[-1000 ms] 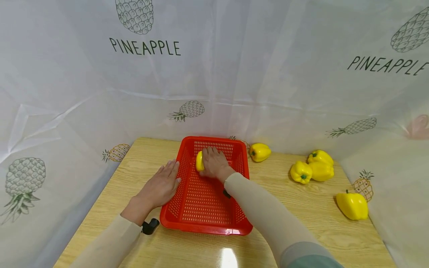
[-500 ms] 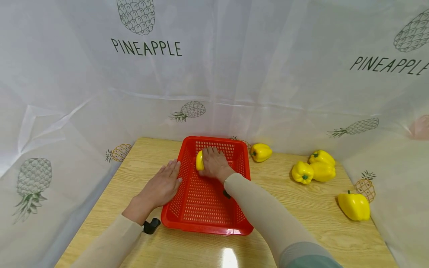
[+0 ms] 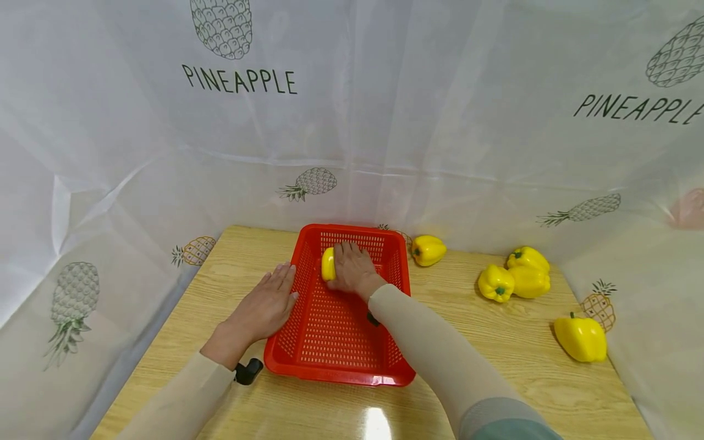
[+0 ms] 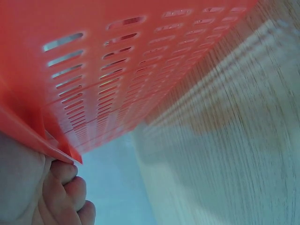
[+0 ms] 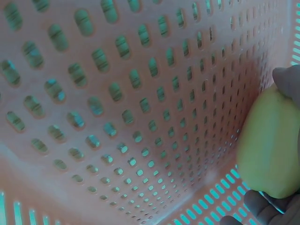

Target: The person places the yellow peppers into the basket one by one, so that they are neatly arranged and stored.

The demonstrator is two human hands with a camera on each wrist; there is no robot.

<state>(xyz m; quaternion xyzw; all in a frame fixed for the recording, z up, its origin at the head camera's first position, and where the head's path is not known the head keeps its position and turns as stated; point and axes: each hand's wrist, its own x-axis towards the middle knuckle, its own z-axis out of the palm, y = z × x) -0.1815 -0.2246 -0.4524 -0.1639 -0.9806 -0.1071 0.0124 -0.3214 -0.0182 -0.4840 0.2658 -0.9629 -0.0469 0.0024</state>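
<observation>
Sleeves: a beige left sleeve [image 3: 176, 397] and a beige right sleeve [image 3: 440, 342] are entering from the near edge at eight and four o'clock, the clock being centred on the red basket [image 3: 335, 371] in the head view; the right one is showing a grey and teal part closest to the camera.
Table [image 3: 308, 409]: wood-grained, is supporting the basket; a bright reflection [image 3: 376, 423] is gleaming at six o'clock.
Black device [image 3: 249, 371]: is sitting at the left wrist, eight o'clock, just beside the basket's near corner.
Basket: is standing upright at the hub; its slotted floor is showing.
Lone pepper [image 3: 580, 338]: yellow, is lying at three o'clock, well apart from the basket, near the table's right edge; its stem is pointing towards twelve.
Left hand [image 3: 264, 305]: is resting along the basket's left rim at nine o'clock; fingers are extending straight and touching it; grip is standing wide.
Pepper cluster [image 3: 530, 282]: three yellow peppers are lying together between two and three o'clock.
Right hand [image 3: 353, 269]: is reaching inside the basket, near twelve o'clock; grip is holding a pepper, thumb [image 5: 287, 84] and fingertips [image 5: 261, 207] pressing from opposite sides.
Held pepper [image 3: 328, 265]: yellow, is occupying the basket's far part between eleven and twelve o'clock; whether it is touching the floor, cannot tell.
Far pepper [image 3: 429, 250]: yellow, is lying at two o'clock, just outside the basket.
White sheet [image 3: 385, 140]: is hanging beyond, at twelve; pineapple drawings and lettering are covering it.
</observation>
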